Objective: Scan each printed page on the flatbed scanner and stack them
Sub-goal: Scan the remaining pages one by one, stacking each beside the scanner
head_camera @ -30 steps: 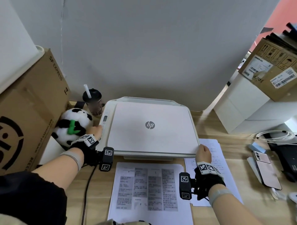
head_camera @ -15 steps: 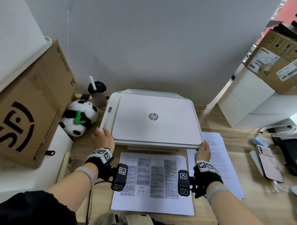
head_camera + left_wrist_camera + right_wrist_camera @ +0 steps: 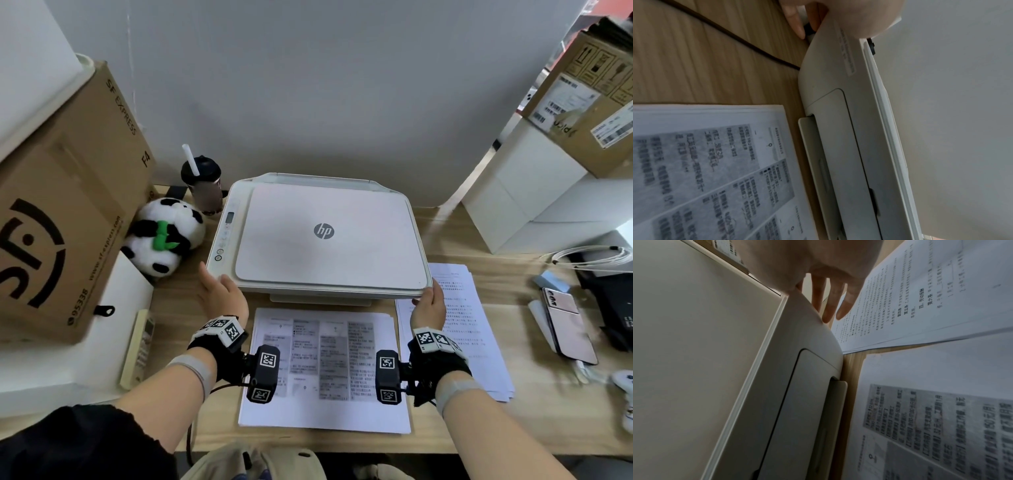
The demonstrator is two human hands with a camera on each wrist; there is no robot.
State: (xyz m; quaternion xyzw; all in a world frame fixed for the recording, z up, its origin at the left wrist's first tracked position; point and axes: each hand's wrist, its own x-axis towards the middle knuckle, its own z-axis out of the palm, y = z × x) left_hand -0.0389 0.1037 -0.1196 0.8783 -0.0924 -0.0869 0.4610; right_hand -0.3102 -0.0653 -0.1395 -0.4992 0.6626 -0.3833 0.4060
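The white HP flatbed scanner [image 3: 325, 240] stands at the desk's middle with its lid down. My left hand [image 3: 219, 287] rests at its front-left corner, fingers relaxed along the side [image 3: 795, 22]. At the front-right corner my right hand [image 3: 430, 301] touches the scanner with straight fingers [image 3: 830, 301], holding nothing. A stack of printed pages [image 3: 325, 370] with grey text columns lies right in front of the scanner. A second stack of text pages [image 3: 462, 325] lies to the right, partly under my right hand. Whatever is on the glass is hidden by the lid.
Left of the scanner sit a panda plush [image 3: 164, 236], a dark drink cup with a straw [image 3: 202, 185] and a large SF cardboard box [image 3: 68, 212]. White boxes [image 3: 534, 205] rise at the right. A phone [image 3: 568, 325] and coiled cable [image 3: 592, 257] lie far right.
My left hand has drawn back from the scanner's control panel buttons to its front-left corner. The right hand has stayed at the front-right corner. The lid stays down.
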